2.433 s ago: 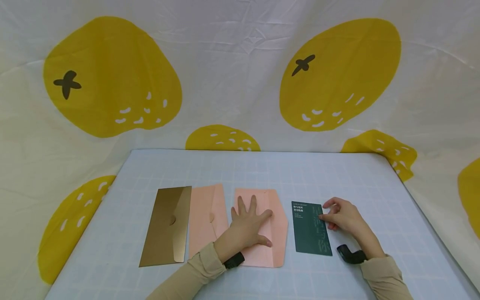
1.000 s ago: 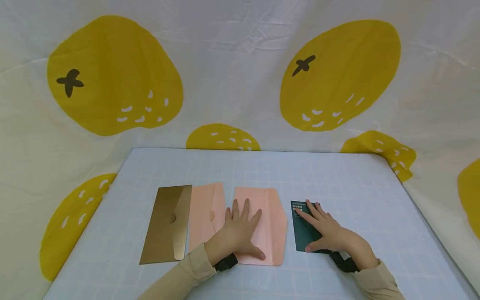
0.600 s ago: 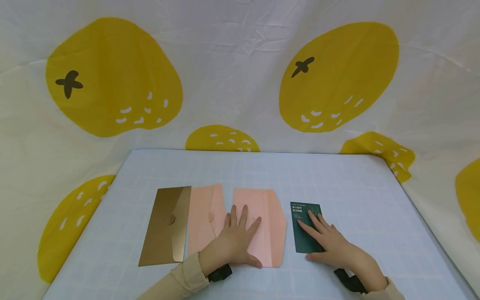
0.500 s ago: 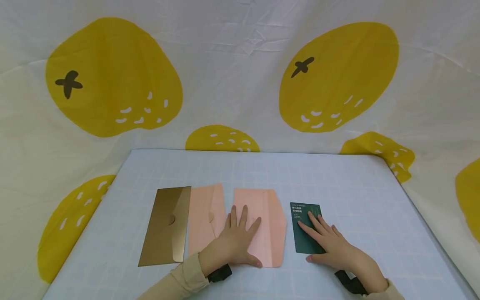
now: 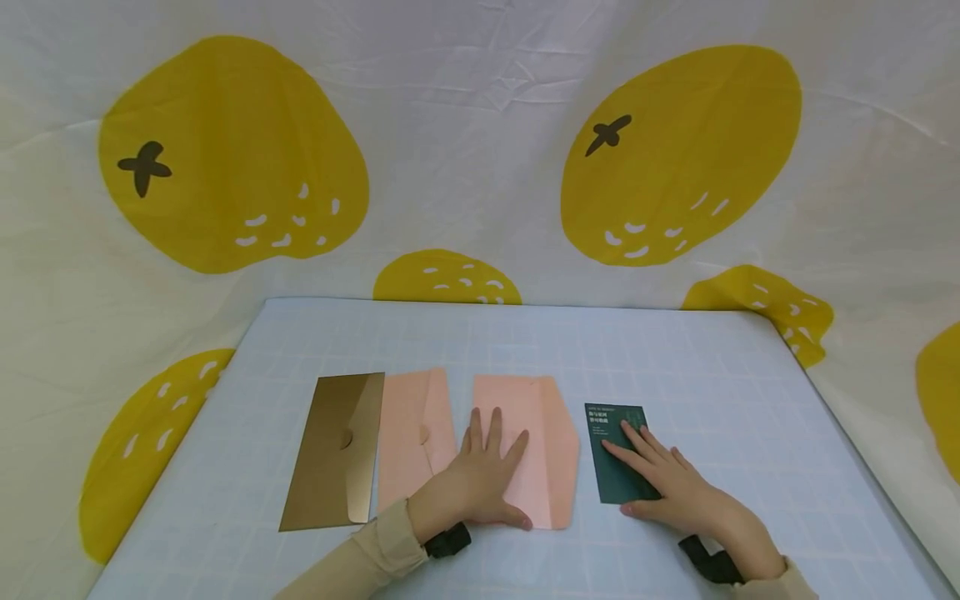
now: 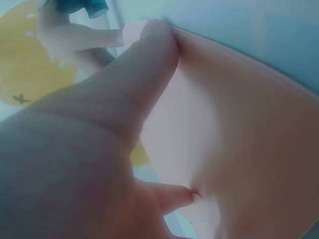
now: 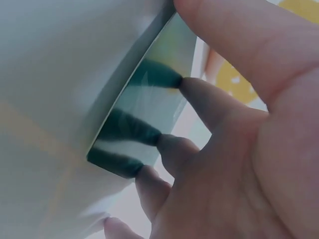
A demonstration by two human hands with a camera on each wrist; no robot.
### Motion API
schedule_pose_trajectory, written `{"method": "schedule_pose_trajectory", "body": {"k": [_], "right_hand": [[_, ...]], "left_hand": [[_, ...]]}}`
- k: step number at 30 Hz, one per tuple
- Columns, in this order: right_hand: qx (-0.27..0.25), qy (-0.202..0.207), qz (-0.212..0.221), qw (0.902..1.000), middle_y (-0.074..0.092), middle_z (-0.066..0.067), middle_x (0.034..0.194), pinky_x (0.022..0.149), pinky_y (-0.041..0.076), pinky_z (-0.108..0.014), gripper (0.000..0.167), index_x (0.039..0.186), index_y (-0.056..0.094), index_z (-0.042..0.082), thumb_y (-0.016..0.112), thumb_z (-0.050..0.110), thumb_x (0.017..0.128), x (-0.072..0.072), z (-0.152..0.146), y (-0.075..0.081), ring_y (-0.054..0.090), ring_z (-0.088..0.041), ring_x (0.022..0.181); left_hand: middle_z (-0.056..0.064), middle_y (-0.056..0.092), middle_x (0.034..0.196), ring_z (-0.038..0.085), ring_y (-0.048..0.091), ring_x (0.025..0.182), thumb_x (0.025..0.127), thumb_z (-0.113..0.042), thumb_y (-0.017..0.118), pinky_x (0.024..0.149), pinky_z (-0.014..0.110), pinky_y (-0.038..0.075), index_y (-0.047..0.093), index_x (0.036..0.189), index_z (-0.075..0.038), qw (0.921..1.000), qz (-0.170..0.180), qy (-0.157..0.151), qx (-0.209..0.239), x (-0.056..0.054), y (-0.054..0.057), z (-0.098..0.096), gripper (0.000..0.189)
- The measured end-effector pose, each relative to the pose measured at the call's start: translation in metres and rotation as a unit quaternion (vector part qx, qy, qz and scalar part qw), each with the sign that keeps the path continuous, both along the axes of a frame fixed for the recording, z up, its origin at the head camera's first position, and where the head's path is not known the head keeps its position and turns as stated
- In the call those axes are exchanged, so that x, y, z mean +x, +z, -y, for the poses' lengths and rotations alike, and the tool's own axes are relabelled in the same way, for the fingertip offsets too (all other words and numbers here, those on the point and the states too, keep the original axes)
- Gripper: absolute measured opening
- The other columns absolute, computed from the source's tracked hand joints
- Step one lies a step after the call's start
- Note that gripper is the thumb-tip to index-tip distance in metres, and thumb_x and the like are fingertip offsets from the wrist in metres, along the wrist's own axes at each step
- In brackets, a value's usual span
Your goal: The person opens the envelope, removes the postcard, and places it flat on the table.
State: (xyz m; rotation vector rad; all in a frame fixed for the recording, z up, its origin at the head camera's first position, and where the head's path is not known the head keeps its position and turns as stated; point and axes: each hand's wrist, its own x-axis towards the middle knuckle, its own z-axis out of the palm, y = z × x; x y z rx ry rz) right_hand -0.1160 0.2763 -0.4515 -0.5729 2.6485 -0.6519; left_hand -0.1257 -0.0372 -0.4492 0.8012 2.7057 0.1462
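In the head view my left hand (image 5: 483, 483) lies with fingers spread on a pink envelope (image 5: 558, 467), whose pointed flap is unfolded to the right. The left wrist view shows the thumb at the edge of the pink envelope (image 6: 264, 129) and a fingertip resting on its face. My right hand (image 5: 678, 492) has its straight, spread fingertips on a dark green card (image 5: 610, 479) with white printing. Up close in the right wrist view, several fingertips touch the glossy green card (image 7: 142, 102), and the thumb is at its near end. The fingers cover part of the printing.
A second pink envelope (image 5: 405, 450), flap folded over, lies left of the first, partly under my left forearm. Beside it lies a gold envelope (image 5: 318, 458) with a notched tab. The table (image 5: 525, 337) has a pale checked cloth; a curtain printed with yellow fruit (image 5: 232, 150) hangs behind.
My right hand, first pinching the green card's right edge, has let go and spread its fingers over the card. My left hand has slid slightly toward me on the envelope.
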Motion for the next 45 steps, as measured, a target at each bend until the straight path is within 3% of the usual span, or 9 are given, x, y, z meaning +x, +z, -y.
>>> {"method": "schedule_pose_trajectory", "body": {"k": [8,15,23,31,40,45], "right_hand": [[-0.013,-0.002,0.001,0.9999,0.012,-0.023,0.163,0.1,0.008,-0.08,0.081,0.155,0.036,0.024,0.071,0.051,0.086,-0.008,-0.013,0.0,0.006,-0.053,0.145],[-0.068,-0.003,0.011,0.9977,0.008,-0.028,0.161,0.098,0.001,-0.081,0.078,0.154,0.037,0.02,0.073,0.039,0.088,-0.017,-0.03,-0.003,-0.002,-0.057,0.143],[-0.127,-0.004,0.005,0.9919,0.003,-0.033,0.159,0.096,-0.009,-0.08,0.074,0.153,0.038,0.017,0.073,0.025,0.089,-0.033,-0.06,-0.014,-0.013,-0.059,0.14],[-0.118,-0.032,0.034,0.9919,-0.005,-0.03,0.161,0.098,-0.012,-0.079,0.075,0.154,0.034,0.012,0.072,0.023,0.09,-0.051,-0.088,-0.009,-0.02,-0.055,0.141],[-0.115,-0.033,0.038,0.9922,-0.005,-0.031,0.16,0.099,-0.016,-0.076,0.074,0.154,0.033,0.011,0.07,0.018,0.091,-0.073,-0.123,-0.009,-0.019,-0.055,0.141],[-0.098,-0.058,0.059,0.9918,-0.005,-0.026,0.162,0.098,-0.01,-0.079,0.075,0.153,0.034,0.012,0.072,0.02,0.089,-0.083,-0.14,-0.006,-0.016,-0.057,0.141]], "left_hand": [[0.029,0.004,0.161,0.058,0.002,0.143,0.071,-0.077,0.068,0.115,0.053,0.024,0.021,0.159,-0.018,1.0,-0.006,0.002,0.003,-0.009,-0.001,-0.008,0.116],[0.029,0.005,0.161,0.058,0.001,0.143,0.071,-0.079,0.066,0.116,0.053,0.022,0.019,0.16,-0.019,0.9998,-0.017,-0.004,0.003,-0.024,-0.01,-0.019,0.117],[0.029,0.006,0.161,0.058,0.003,0.143,0.071,-0.078,0.067,0.117,0.053,0.019,0.018,0.16,-0.018,0.9999,-0.014,0.002,-0.001,-0.039,-0.01,-0.036,0.118],[0.029,0.005,0.161,0.057,0.003,0.143,0.071,-0.075,0.07,0.117,0.052,0.018,0.018,0.16,-0.017,0.9999,0.007,0.011,-0.008,-0.054,0.0,-0.064,0.118],[0.027,0.005,0.162,0.055,0.001,0.144,0.07,-0.077,0.07,0.118,0.051,0.016,0.018,0.16,-0.02,0.9998,0.007,0.017,-0.009,-0.075,-0.005,-0.098,0.119],[0.025,0.002,0.162,0.054,-0.001,0.145,0.068,-0.078,0.07,0.119,0.049,0.014,0.016,0.16,-0.022,0.9997,0.002,0.022,-0.005,-0.085,-0.008,-0.115,0.121]]}}
